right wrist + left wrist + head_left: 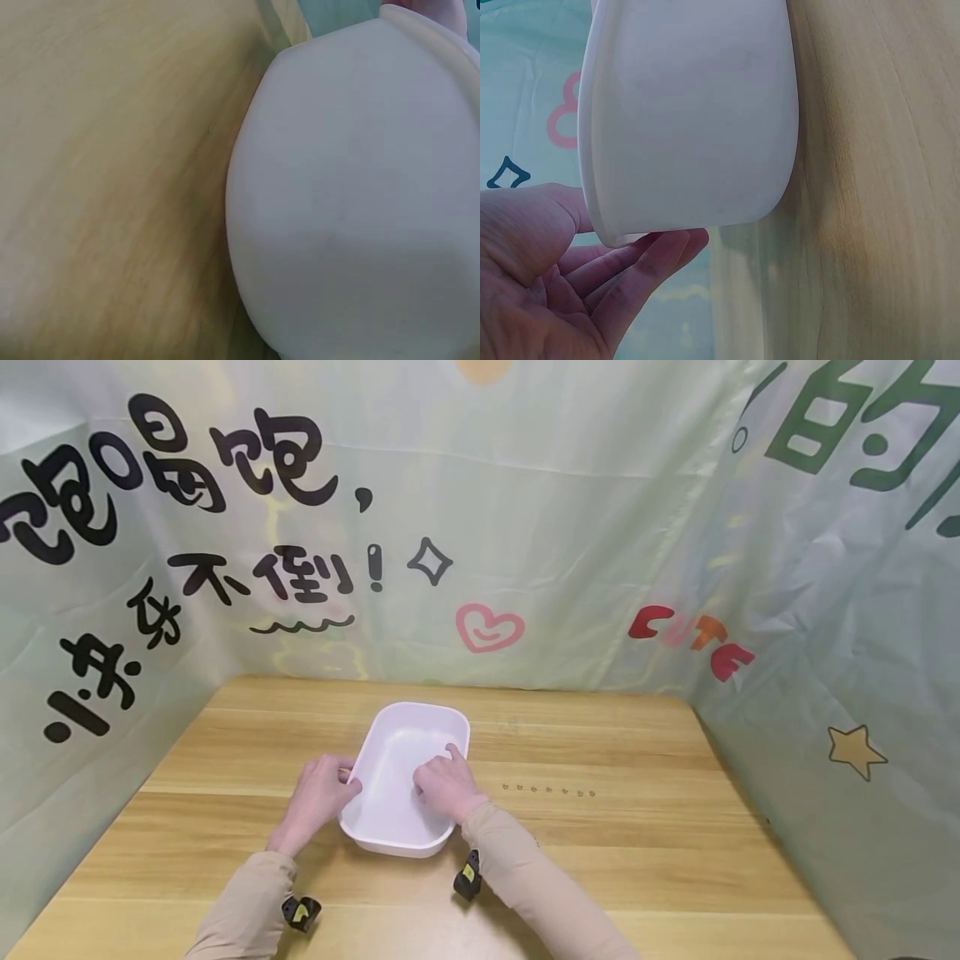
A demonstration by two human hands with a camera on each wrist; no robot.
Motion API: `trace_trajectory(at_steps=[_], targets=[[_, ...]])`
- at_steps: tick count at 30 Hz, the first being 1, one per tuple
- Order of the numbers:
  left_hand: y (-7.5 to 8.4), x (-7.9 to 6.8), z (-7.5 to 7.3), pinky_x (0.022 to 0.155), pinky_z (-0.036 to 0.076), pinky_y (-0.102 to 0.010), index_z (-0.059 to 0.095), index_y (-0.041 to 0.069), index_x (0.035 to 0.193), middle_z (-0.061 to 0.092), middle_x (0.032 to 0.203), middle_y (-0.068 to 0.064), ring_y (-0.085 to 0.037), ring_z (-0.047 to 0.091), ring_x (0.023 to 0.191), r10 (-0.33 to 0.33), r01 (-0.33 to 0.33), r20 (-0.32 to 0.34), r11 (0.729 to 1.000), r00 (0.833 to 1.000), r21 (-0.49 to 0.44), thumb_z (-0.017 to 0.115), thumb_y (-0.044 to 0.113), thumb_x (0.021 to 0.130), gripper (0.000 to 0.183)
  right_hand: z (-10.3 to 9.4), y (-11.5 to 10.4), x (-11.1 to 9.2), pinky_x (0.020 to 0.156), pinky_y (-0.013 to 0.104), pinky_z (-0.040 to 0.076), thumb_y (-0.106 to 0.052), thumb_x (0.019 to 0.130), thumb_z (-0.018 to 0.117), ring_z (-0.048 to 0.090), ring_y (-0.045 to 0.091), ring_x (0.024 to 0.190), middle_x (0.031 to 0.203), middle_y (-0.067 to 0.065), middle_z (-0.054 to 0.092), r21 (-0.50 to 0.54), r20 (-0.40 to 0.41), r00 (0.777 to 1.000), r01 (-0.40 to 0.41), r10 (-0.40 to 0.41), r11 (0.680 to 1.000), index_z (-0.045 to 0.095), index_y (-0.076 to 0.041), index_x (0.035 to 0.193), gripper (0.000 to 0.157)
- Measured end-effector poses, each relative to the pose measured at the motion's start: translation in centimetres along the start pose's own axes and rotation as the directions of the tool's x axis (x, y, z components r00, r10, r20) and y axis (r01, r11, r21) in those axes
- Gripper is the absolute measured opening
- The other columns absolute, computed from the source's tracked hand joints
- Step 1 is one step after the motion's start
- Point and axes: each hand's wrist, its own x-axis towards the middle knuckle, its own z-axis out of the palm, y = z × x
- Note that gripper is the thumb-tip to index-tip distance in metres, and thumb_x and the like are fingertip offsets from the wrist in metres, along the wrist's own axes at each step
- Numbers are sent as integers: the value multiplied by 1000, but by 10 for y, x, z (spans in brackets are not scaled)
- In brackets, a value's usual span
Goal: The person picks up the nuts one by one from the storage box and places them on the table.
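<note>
A white plastic basin [386, 777] with rounded corners stands left of the table's middle. My left hand [318, 797] grips its left rim. In the left wrist view the left hand [562, 277] has its thumb at the rim and its fingers against the outer wall. Over the basin's right half, my right hand [447, 785] has most fingers bent down, with one finger stretched out towards the right rim. Its fingertips are hidden, so anything between them cannot be seen. The right wrist view shows the basin's outer wall [352, 195] close up, with some skin beyond the rim.
Several tiny ring-like things [548, 790] lie in a row on the wooden table [637, 868], right of the basin. Printed cloth walls [570, 568] close off the back and both sides.
</note>
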Motion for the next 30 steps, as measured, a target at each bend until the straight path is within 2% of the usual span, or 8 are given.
trace_trajectory(at_steps=[6, 11, 14, 16, 19, 21, 24, 30], targets=[[0, 0, -1, 67, 61, -36, 69, -11, 115, 75, 96, -27, -31, 75, 82, 0, 0, 4, 1000, 1000, -7, 60, 0, 82, 36, -1, 0, -1, 117, 52, 36, -12, 80, 73, 55, 10, 61, 64, -8, 66, 18, -11, 1000, 18, -18, 1000, 66, -20, 65, 19], [-2, 1, 0, 66, 61, -35, 70, -9, 113, 76, 95, -27, -30, 75, 82, -1, 1, -4, 1000, 1000, -8, 59, 0, 81, 36, 0, 1, -1, 107, 46, 41, -13, 76, 75, 49, 8, 58, 60, -10, 62, 11, -18, 999, 32, -32, 999, 62, -21, 62, 21], [-3, 2, 1, 67, 60, -35, 72, -8, 111, 76, 93, -25, -29, 75, 82, 3, -3, -15, 1000, 1000, -1, 59, 0, 80, 35, 1, 2, -2, 108, 48, 42, -12, 77, 73, 54, 9, 62, 64, -9, 66, 2, -36, 998, 43, -43, 999, 66, -21, 66, 17], [-3, 3, 2, 67, 60, -35, 73, -7, 110, 77, 92, -25, -28, 75, 82, 5, -5, -21, 1000, 1000, 3, 59, 0, 79, 35, 1, 2, -3, 108, 49, 42, -12, 80, 72, 61, 9, 69, 74, -9, 71, -14, -50, 997, 49, -50, 999, 73, -22, 75, 12], [-3, 3, 2, 67, 60, -36, 72, -8, 111, 77, 93, -25, -28, 75, 82, 5, -5, -18, 1000, 1000, 4, 59, 0, 79, 35, 0, 3, -5, 106, 46, 42, -16, 88, 67, 68, 12, 84, 91, -7, 76, -22, -60, 997, 51, -52, 998, 79, -26, 95, 17], [-3, 3, 2, 68, 60, -37, 72, -8, 112, 77, 93, -25, -29, 75, 82, 5, -5, -17, 1000, 1000, 3, 59, 0, 80, 36, 0, 3, -6, 104, 43, 42, -21, 92, 62, 69, 14, 91, 98, -7, 76, -18, -69, 996, 52, -53, 998, 79, -28, 103, 21], [-3, 3, 2, 69, 61, -37, 71, -8, 112, 76, 94, -25, -30, 75, 83, 5, -5, -17, 1000, 1000, 1, 59, 0, 80, 36, -1, 4, -7, 103, 42, 42, -24, 94, 58, 69, 14, 92, 99, -6, 76, 4, -94, 994, 60, -59, 998, 79, -28, 102, 23], [-3, 2, 1, 69, 61, -38, 71, -8, 113, 76, 94, -25, -30, 75, 84, 5, -6, -19, 1000, 1000, -3, 59, 0, 80, 36, 0, 6, -6, 99, 39, 42, -24, 92, 64, 70, 10, 85, 94, -8, 79, 60, -144, 986, 93, -84, 994, 80, -24, 96, 16]])
